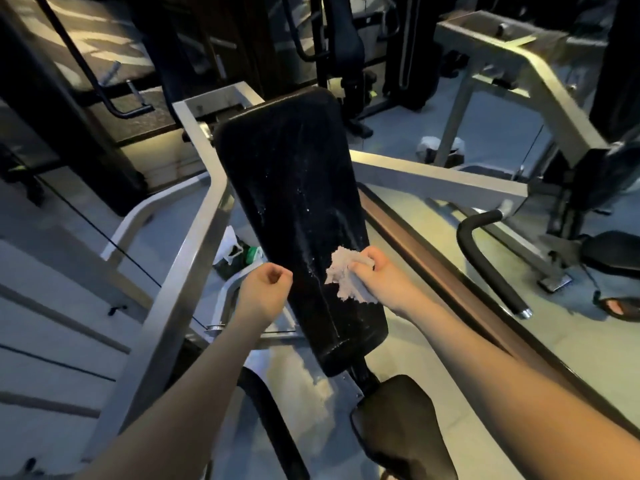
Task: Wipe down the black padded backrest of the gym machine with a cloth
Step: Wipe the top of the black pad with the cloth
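The scene is dim, with near-black shadow across the top and upper left of the frame, broken only by pale stripes of light. A warm yellowish glow lies on the floor (433,289) at centre right. The metal frame (433,178) carries a soft sheen, and the backrest (287,202) shows tiny white glints. Straight bars bow towards the edges. The right edge is smeared, and the cloth (343,278) looks soft-edged.

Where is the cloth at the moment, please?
In the head view the cloth is bunched in the right hand, against the lower right part of the black backrest, with the left hand beside its left edge.
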The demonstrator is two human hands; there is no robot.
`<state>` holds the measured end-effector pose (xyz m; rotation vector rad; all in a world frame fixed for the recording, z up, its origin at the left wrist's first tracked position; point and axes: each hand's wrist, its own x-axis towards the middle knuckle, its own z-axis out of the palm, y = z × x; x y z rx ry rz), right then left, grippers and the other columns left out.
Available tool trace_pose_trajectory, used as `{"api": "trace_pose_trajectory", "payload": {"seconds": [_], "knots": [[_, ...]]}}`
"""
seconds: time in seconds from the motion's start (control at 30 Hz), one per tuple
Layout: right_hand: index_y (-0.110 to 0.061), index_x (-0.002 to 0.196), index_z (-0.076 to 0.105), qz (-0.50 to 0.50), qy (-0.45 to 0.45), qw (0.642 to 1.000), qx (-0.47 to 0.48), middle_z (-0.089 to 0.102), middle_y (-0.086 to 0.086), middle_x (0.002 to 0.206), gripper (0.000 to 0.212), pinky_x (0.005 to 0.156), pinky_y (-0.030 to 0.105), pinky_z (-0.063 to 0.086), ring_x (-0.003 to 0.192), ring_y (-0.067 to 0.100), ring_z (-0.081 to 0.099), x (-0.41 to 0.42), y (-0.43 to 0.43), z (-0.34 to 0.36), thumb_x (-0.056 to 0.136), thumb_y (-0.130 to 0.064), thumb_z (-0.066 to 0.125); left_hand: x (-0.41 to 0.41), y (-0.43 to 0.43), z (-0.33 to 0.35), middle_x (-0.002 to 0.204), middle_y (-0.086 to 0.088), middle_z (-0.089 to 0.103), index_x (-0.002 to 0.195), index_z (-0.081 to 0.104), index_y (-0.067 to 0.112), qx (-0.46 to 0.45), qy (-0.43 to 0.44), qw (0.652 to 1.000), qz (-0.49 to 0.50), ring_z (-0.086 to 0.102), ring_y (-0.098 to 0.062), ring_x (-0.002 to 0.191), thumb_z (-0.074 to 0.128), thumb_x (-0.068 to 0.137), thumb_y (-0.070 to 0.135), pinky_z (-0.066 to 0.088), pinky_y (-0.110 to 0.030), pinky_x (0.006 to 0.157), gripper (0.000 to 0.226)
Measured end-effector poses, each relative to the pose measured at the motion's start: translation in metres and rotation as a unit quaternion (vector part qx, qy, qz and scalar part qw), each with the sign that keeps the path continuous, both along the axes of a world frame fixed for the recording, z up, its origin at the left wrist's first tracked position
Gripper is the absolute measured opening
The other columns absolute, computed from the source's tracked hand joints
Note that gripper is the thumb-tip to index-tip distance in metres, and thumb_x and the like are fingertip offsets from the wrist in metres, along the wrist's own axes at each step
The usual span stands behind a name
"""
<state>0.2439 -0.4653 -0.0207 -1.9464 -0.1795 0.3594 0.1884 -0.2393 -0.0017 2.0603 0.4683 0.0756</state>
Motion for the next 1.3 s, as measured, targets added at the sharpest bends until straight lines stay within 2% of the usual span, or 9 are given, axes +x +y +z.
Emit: {"api": "trace_pose_trajectory", "payload": {"seconds": [0.17,0.3,0.5,0.67,0.83,1.0,1.1,1.2,1.3], "knots": [[-0.024,0.118,0.057,-0.022,0.016,0.997,0.066,0.056,-0.010,0.077,0.021,0.070,0.030,0.043,0.067,0.008,0.049,0.031,-0.008,-0.015,0.099,-0.030,0.051,0.006,-0.019,0.005,0.080,-0.010,0.069,0.084,0.067,0.018,0.041,0.023,0.998,0.030,0.058,-0.013,0.066,0.059,0.094,0.023,0.048,-0.026,0.062,0.014],[-0.026,0.079,0.060,-0.034,0.028,0.995,0.094,0.044,-0.005,0.048,0.027,0.061,0.030,0.042,0.046,0.014,0.039,0.049,0.001,0.003,0.102,-0.022,0.047,0.022,-0.015,0.031,0.069,-0.001,0.063,0.081,0.064,0.020,0.087,0.004,0.996,0.025,0.056,-0.014,0.064,0.057,0.096,0.025,0.048,-0.030,0.061,0.017],[-0.037,0.102,0.073,-0.108,-0.032,0.973,0.201,0.072,-0.007,0.110,0.033,0.085,0.022,0.055,0.102,0.012,0.067,0.109,0.030,0.066,0.102,-0.014,0.049,0.071,0.018,0.107,0.069,-0.001,0.063,0.086,0.064,0.016,0.146,-0.067,0.986,0.037,0.057,-0.017,0.064,0.055,0.097,0.022,0.045,-0.030,0.059,0.015],[-0.012,0.112,0.069,-0.182,-0.166,0.947,0.204,0.063,-0.016,0.092,0.034,0.062,0.001,0.042,0.080,-0.006,0.060,0.164,0.050,0.153,0.097,0.002,0.042,0.107,0.053,0.162,0.080,-0.003,0.066,0.092,0.066,0.013,0.193,-0.130,0.972,0.039,0.056,-0.013,0.069,0.055,0.095,0.020,0.045,-0.027,0.062,0.013],[-0.021,0.117,0.070,-0.186,-0.313,0.930,0.058,0.066,-0.011,0.104,0.040,0.079,0.007,0.045,0.099,0.004,0.061,0.217,0.073,0.197,0.095,-0.005,0.042,0.149,0.087,0.187,0.085,-0.003,0.066,0.091,0.064,0.014,0.205,-0.168,0.963,0.047,0.061,-0.019,0.079,0.055,0.092,0.019,0.050,-0.035,0.070,0.010],[-0.020,0.133,0.062,0.042,-0.383,0.903,-0.191,0.061,-0.001,0.137,0.047,0.112,0.039,0.039,0.131,0.022,0.051,0.249,0.095,0.161,0.095,-0.039,0.042,0.194,0.103,0.177,0.080,0.003,0.057,0.092,0.062,0.010,0.231,-0.148,0.960,0.049,0.050,-0.007,0.071,0.051,0.096,0.019,0.038,-0.031,0.063,0.014],[-0.008,0.137,0.061,0.092,-0.457,0.857,-0.221,0.059,0.011,0.140,0.041,0.111,0.035,0.032,0.133,0.030,0.048,0.262,0.085,0.157,0.100,-0.017,0.044,0.222,0.105,0.160,0.090,-0.009,0.054,0.097,0.062,-0.001,0.191,-0.138,0.968,0.087,0.053,-0.021,0.078,0.044,0.099,0.017,0.038,-0.034,0.064,0.025],[-0.023,0.128,0.065,0.128,-0.388,0.892,-0.196,0.066,-0.008,0.128,0.041,0.116,0.036,0.032,0.129,0.022,0.050,0.273,0.080,0.168,0.105,-0.026,0.032,0.241,0.103,0.137,0.121,-0.020,0.054,0.116,0.060,-0.001,0.140,-0.106,0.975,0.136,0.049,-0.033,0.112,0.035,0.104,0.013,0.033,-0.034,0.080,0.031],[-0.030,0.127,0.064,0.094,-0.360,0.907,-0.196,0.060,-0.015,0.133,0.042,0.112,0.030,0.033,0.132,0.010,0.046,0.285,0.088,0.161,0.109,-0.031,0.026,0.244,0.099,0.128,0.096,-0.009,0.057,0.099,0.060,0.005,0.090,-0.158,0.966,0.182,0.048,-0.022,0.084,0.033,0.104,0.019,0.029,-0.029,0.058,0.031]]}}
